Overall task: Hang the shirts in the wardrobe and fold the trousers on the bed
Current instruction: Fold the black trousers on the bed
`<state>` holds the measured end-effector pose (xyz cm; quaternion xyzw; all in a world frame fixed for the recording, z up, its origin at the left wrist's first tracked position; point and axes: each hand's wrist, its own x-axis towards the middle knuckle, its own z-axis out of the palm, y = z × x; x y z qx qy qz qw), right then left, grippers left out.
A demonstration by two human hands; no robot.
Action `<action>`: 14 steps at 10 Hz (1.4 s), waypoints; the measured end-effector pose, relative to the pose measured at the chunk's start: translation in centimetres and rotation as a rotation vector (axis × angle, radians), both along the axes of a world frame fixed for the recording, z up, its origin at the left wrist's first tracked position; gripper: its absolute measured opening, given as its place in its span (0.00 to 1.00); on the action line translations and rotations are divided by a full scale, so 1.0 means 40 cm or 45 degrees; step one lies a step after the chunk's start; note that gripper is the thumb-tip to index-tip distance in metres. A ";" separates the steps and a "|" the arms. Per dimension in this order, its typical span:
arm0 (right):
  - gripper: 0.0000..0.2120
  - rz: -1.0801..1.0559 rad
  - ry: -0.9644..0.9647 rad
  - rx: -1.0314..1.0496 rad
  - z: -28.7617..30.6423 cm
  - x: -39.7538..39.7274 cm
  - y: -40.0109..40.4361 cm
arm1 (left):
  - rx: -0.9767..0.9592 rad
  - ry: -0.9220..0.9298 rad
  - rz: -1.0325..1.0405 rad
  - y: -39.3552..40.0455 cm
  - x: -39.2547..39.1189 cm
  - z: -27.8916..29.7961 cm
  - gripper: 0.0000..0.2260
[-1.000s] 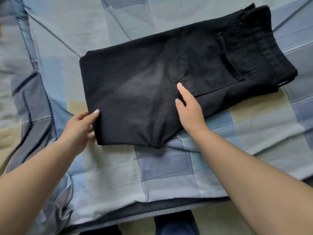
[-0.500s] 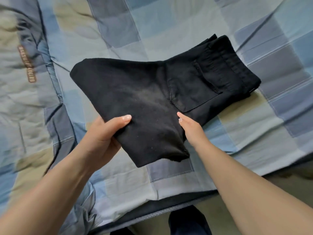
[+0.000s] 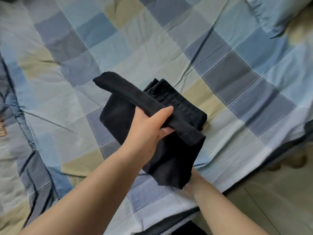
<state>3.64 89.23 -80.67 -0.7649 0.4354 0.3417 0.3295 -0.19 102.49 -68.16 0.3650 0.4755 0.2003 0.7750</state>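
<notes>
Black folded trousers [image 3: 171,155] lie on the checked bedspread near the bed's front edge. My left hand [image 3: 149,128] grips their left end, thumb on top and fingers beneath, and holds it folded over toward the waistband [image 3: 183,104] on the right. My right hand [image 3: 189,185] sits under the near edge of the trousers. Only its wrist and a bit of the palm show, so its fingers are hidden by the cloth.
The blue, grey and tan checked bedspread [image 3: 101,48] covers the bed. A pale blue pillow [image 3: 277,12] lies at the far right corner. The bed's edge [image 3: 237,187] runs diagonally at lower right, with beige floor [image 3: 279,200] beyond it.
My left hand has lifted the trousers' left end and carried it rightward over the rest, halving the bundle. My right hand slipped from on top to under the near edge. The view shifted.
</notes>
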 end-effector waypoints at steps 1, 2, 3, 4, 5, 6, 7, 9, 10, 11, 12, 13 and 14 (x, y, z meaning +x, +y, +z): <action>0.24 -0.051 0.586 1.227 0.039 0.095 0.026 | -0.020 0.075 -0.088 0.026 0.113 -0.087 0.28; 0.27 0.233 0.299 1.310 -0.017 0.211 0.006 | 0.030 0.337 -0.274 0.055 0.147 -0.170 0.40; 0.28 0.490 0.161 1.175 -0.026 0.256 0.053 | 0.429 0.769 -0.373 0.117 0.071 -0.240 0.25; 0.31 0.825 -0.150 0.839 -0.042 0.256 0.077 | 0.806 1.045 -0.379 0.224 -0.037 -0.271 0.16; 0.23 0.833 -0.433 0.677 -0.045 0.267 0.116 | 0.895 1.412 -0.447 0.331 -0.131 -0.296 0.24; 0.15 0.862 -0.578 0.630 -0.041 0.278 0.129 | 0.721 1.450 -0.491 0.372 -0.182 -0.305 0.24; 0.12 0.840 -0.605 0.567 -0.047 0.274 0.087 | 0.832 1.339 -0.555 0.354 -0.191 -0.314 0.11; 0.23 1.596 -1.101 0.334 0.026 0.285 0.155 | 1.200 1.403 -0.323 0.309 -0.174 -0.324 0.13; 0.24 2.144 -1.474 0.496 0.072 0.238 0.291 | 1.550 1.242 -0.449 0.246 -0.192 -0.327 0.18; 0.25 2.815 -1.582 0.454 0.042 0.169 0.436 | 1.762 1.224 -0.785 0.200 -0.204 -0.354 0.26; 0.32 3.216 -1.308 0.044 -0.060 0.200 0.507 | 1.603 1.417 -0.891 0.209 -0.222 -0.394 0.35; 0.36 3.054 -1.115 -0.070 -0.169 0.278 0.488 | 1.158 1.561 -0.751 0.225 -0.262 -0.447 0.44; 0.37 3.009 -1.044 0.091 -0.216 0.296 0.480 | 1.044 1.602 -0.765 0.230 -0.275 -0.498 0.48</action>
